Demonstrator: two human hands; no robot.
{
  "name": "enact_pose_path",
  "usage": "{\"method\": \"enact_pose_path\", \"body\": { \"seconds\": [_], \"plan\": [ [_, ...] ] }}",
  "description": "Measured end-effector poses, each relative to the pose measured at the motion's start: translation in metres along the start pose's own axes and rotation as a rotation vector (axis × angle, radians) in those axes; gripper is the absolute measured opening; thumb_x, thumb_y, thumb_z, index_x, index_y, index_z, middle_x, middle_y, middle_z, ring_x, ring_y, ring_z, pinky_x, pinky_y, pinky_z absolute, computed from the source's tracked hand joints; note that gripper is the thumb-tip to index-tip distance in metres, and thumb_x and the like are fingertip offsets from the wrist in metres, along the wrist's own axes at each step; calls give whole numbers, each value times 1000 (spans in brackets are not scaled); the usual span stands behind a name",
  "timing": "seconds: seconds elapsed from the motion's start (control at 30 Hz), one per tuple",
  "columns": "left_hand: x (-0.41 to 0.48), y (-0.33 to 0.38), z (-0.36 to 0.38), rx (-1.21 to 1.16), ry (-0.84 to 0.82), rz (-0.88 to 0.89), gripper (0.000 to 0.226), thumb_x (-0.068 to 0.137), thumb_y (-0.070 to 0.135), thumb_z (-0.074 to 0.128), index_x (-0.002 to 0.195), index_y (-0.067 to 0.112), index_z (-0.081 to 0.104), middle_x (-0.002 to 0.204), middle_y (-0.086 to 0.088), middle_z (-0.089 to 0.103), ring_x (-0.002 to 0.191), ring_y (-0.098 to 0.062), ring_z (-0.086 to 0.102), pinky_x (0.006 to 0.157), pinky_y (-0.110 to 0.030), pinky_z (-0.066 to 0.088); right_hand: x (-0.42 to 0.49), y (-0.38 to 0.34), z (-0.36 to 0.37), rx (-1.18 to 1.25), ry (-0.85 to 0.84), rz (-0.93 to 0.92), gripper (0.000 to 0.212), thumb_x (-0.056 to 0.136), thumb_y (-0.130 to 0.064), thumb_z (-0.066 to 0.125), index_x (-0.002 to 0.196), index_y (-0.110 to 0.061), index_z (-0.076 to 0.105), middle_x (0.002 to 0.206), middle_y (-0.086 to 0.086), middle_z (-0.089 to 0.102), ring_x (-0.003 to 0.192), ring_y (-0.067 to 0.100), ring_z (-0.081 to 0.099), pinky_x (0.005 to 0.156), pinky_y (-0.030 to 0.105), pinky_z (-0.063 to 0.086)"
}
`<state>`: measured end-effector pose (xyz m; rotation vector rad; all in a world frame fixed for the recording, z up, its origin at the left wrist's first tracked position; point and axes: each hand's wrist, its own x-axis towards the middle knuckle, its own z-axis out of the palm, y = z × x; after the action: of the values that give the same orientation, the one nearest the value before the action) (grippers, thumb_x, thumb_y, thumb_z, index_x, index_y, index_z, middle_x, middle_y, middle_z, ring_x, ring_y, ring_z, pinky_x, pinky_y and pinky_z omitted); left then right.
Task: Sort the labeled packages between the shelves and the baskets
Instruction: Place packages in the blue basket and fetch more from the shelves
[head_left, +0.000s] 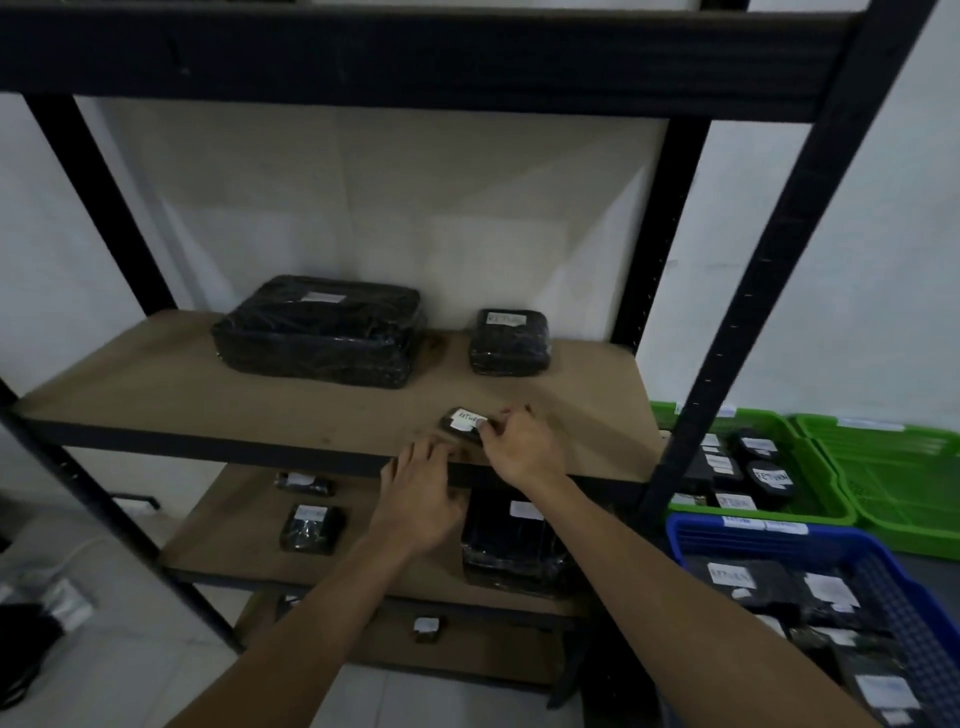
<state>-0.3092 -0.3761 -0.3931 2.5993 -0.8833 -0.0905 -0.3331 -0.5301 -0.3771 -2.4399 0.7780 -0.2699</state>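
A small black package (460, 427) with a white label reading RETURN lies near the front edge of the brown shelf board (291, 415). My right hand (522, 447) pinches its right end with fingers and thumb. My left hand (418, 499) hovers at the shelf's front edge just left of it, fingers straight, holding nothing. Further back on the same board sit a large black wrapped package (319, 332) and a medium black package (509, 340), both with white labels.
Lower shelves hold several more labeled black packages (311, 527). To the right stand a green basket (826, 512) with labeled packages, a second green basket (893, 467), and a blue basket (883, 566) with several packages. A black rack upright (727, 322) stands between shelf and baskets.
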Motion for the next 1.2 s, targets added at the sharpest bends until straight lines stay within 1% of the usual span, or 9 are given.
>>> {"method": "enact_pose_path", "body": {
  "seconds": [0.1, 0.2, 0.33, 0.4, 0.47, 0.6, 0.77, 0.97, 1.2],
  "plan": [
    [4, -5, 1, 4, 11, 25, 56, 82, 28, 58, 136, 23, 43, 135, 0, 39, 134, -23, 31, 117, -44, 15, 4, -2, 13, -118, 31, -5, 48, 92, -55, 50, 118, -16, 63, 119, 11, 61, 114, 32, 52, 97, 40, 40],
    [6, -5, 2, -55, 16, 48, 58, 81, 25, 57, 137, 23, 43, 136, -2, 38, 135, -25, 28, 120, -48, 10, 6, 3, 19, 50, 55, -8, 36, 88, -47, 61, 114, -22, 62, 115, 6, 62, 109, 28, 56, 93, 40, 46],
    [7, 0, 7, -72, 28, 84, 53, 82, 26, 57, 133, 24, 45, 133, -1, 39, 131, -25, 31, 117, -46, 18, 1, 15, 7, 455, 25, -5, 27, 90, -26, 68, 112, -15, 58, 101, -2, 68, 89, 14, 65, 67, 14, 47],
    [7, 7, 11, -79, 18, 91, 53, 82, 26, 56, 134, 24, 44, 135, -1, 38, 132, -24, 30, 118, -46, 17, -5, 25, -3, 523, 48, -14, 26, 89, -24, 70, 110, -13, 60, 99, -2, 70, 89, 12, 66, 64, 9, 44],
    [6, 18, 17, -85, 16, 115, 57, 81, 24, 55, 137, 23, 41, 136, 0, 38, 133, -24, 30, 118, -48, 16, -14, 39, -10, 555, 92, -16, 19, 88, -24, 70, 103, -15, 63, 95, -4, 71, 88, 12, 67, 69, 13, 49],
    [-1, 52, 31, -141, 47, 207, 53, 81, 20, 56, 132, 23, 43, 127, 2, 43, 125, -21, 35, 114, -41, 25, -36, 75, -25, 656, 151, 32, 14, 87, -25, 71, 97, -27, 62, 92, -5, 72, 87, 13, 69, 82, 42, 58],
    [-16, 94, 61, -204, 62, 313, 47, 81, 18, 55, 127, 24, 49, 124, 5, 47, 121, -19, 40, 105, -39, 38, -77, 126, -60, 684, 244, 40, 15, 85, -22, 72, 97, -24, 63, 89, -4, 72, 84, 13, 69, 80, 37, 57],
    [-34, 153, 104, -286, -3, 339, 39, 84, 12, 56, 120, 26, 53, 125, 9, 47, 118, -13, 44, 99, -33, 42, -116, 227, -98, 627, 179, 191, 11, 89, -22, 70, 95, -17, 62, 88, 4, 71, 81, 15, 67, 69, 27, 51],
    [-49, 224, 168, -297, -192, 315, 39, 87, 15, 52, 124, 25, 49, 125, 9, 45, 120, -11, 42, 100, -32, 42, -128, 364, -130, 426, -48, 456, 15, 88, -25, 70, 90, -13, 62, 86, 13, 70, 77, 28, 66, 69, 45, 54]
  ]
}}
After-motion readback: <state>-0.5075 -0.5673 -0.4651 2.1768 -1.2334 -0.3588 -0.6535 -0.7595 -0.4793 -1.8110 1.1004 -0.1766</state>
